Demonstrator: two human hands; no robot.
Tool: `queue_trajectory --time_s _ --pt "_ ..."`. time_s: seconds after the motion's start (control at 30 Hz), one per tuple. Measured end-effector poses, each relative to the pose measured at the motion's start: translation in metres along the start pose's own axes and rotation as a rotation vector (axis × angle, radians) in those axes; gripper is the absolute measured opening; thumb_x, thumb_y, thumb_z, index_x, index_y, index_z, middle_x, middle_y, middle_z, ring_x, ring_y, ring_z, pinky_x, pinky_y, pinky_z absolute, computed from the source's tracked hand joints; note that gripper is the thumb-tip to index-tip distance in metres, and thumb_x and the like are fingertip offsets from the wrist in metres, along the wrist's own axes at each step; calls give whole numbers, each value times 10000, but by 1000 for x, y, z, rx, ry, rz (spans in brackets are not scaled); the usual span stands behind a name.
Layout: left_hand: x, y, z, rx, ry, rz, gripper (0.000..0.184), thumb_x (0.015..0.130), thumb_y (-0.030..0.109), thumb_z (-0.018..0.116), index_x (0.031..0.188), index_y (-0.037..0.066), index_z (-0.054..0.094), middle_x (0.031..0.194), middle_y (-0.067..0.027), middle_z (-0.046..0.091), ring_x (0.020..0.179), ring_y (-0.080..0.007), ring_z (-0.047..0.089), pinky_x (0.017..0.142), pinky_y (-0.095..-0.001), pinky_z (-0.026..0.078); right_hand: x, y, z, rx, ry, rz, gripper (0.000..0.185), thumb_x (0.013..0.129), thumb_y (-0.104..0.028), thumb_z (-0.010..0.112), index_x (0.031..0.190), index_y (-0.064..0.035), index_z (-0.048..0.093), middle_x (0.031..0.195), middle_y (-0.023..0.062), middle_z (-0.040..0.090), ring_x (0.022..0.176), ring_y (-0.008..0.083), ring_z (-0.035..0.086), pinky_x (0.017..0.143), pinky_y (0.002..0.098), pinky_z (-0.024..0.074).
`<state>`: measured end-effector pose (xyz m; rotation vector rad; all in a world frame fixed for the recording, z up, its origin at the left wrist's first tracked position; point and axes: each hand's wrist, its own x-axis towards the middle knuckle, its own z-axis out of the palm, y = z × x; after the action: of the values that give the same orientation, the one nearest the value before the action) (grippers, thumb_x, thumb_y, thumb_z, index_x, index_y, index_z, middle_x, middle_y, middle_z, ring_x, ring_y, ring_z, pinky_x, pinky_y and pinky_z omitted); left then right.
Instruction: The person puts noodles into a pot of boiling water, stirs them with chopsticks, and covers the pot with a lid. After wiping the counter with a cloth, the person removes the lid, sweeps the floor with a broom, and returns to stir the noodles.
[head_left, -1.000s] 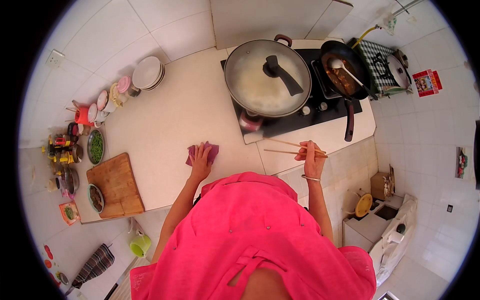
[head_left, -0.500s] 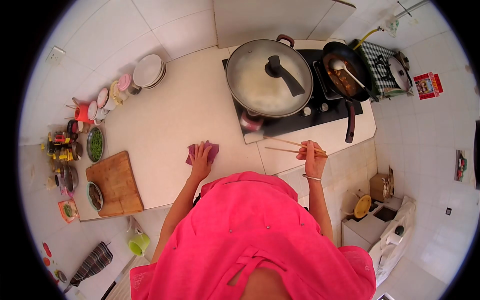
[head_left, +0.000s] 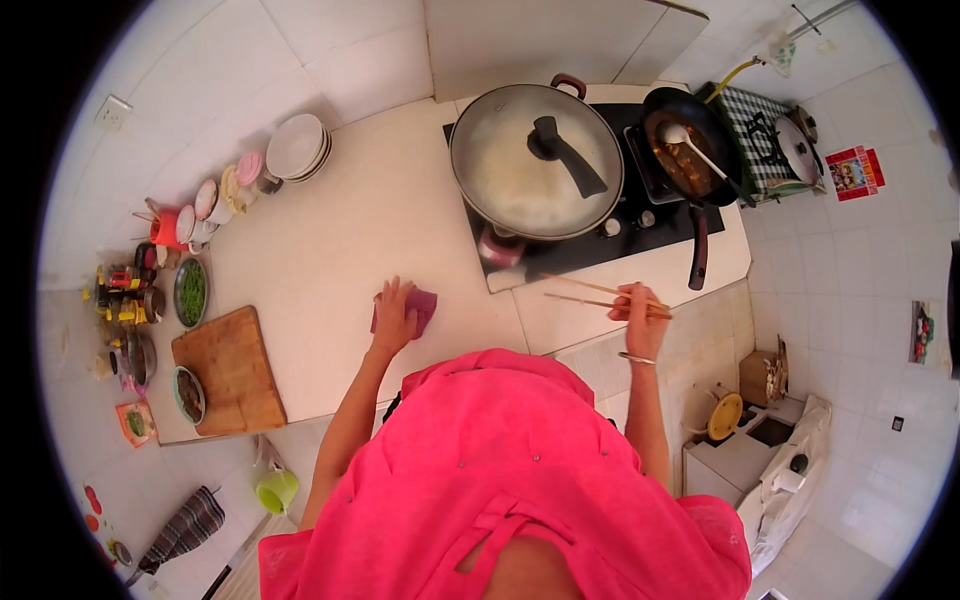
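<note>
My left hand (head_left: 397, 312) rests on a folded purple cloth (head_left: 424, 311) on the pale counter (head_left: 340, 230), fingers closed together over its left part. In my right hand (head_left: 640, 308) is a pair of wooden chopsticks (head_left: 580, 290), their tips pointing left over the counter's front part. A large pan with a fogged glass lid (head_left: 500, 160) stands on the black stove (head_left: 640, 230), beyond the chopsticks. Beside it, a dark wok (head_left: 715, 135) holds brown food and a light ladle (head_left: 705, 155).
At the left are a wooden cutting board (head_left: 240, 370), a bowl of dark food (head_left: 188, 394), a bowl of green vegetables (head_left: 191, 293) and several seasoning jars. Stacked plates (head_left: 295, 147) stand near the wall. A green bin (head_left: 277, 490) hangs below the counter's edge.
My left hand has shifted slightly left and up on the cloth, showing more of its right side. My right hand has moved a little to the right with the chopsticks.
</note>
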<state>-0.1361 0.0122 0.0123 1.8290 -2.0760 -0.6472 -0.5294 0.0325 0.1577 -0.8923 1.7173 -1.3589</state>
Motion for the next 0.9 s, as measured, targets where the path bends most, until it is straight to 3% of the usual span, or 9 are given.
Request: queue_trajectory --time_s 0.1,0.13,0.23,0.37,0.47,0.57,0.77,0.87,0.9 --pt "46 47 -44 -436 229 -9 322 848 93 540 1165 36 518 1151 -193 554 1074 -335 537 912 -425 425 20 -24 -30 -30 94 -68 364 949 -275 456 859 37 620 667 80 601 517 125 584 505 217 480" --pt "66 67 -53 -593 195 -24 271 875 129 530 1121 15 537 1053 -166 593 959 -274 578 821 -358 459 27 -33 -38 -37 140 -101 386 953 -288 440 856 40 618 672 83 605 521 130 588 503 218 479" --pt "121 144 -69 -1118 -40 -117 280 910 218 524 1040 -28 558 885 -97 637 744 -142 595 637 -255 479 46 -59 -48 -41 224 -140 446 958 -324 400 900 60 619 723 109 625 574 157 620 559 239 525" --pt "182 222 -54 -1326 -379 -290 373 909 339 511 1007 -19 546 887 -106 628 733 -149 579 622 -263 477 73 -78 -46 -15 259 -171 465 959 -336 386 953 71 611 776 131 635 605 172 633 601 255 549" --pt "220 254 -26 -1421 -472 -372 344 913 335 504 965 -1 550 835 -91 611 720 -163 576 613 -282 475 93 -79 -42 2 262 -223 438 960 -320 396 952 64 606 776 114 615 577 150 614 564 238 534" --pt "236 279 -7 -1463 -222 -555 356 867 315 530 922 -35 549 854 -121 592 696 -207 579 547 -326 465 115 -77 -42 -18 244 -290 378 960 -287 415 944 44 597 709 68 556 538 102 561 509 219 508" --pt "231 295 12 -1181 183 -443 269 858 279 604 783 24 557 713 -31 526 658 -123 484 590 -279 403 156 -74 -35 48 200 -342 324 956 -261 447 962 31 586 730 61 571 564 83 554 513 210 505" --pt "226 294 -4 -1153 151 -397 346 863 278 568 830 -65 542 763 -125 556 692 -212 514 633 -333 431 174 -76 -33 45 209 -366 318 955 -256 453 956 31 590 733 63 583 559 86 555 519 206 504" --pt "226 289 -7 -1205 174 -339 341 860 287 581 800 -47 552 706 -82 526 669 -172 478 615 -318 408 179 -77 -32 50 218 -373 318 954 -255 454 955 32 592 729 64 583 555 87 556 518 206 503"
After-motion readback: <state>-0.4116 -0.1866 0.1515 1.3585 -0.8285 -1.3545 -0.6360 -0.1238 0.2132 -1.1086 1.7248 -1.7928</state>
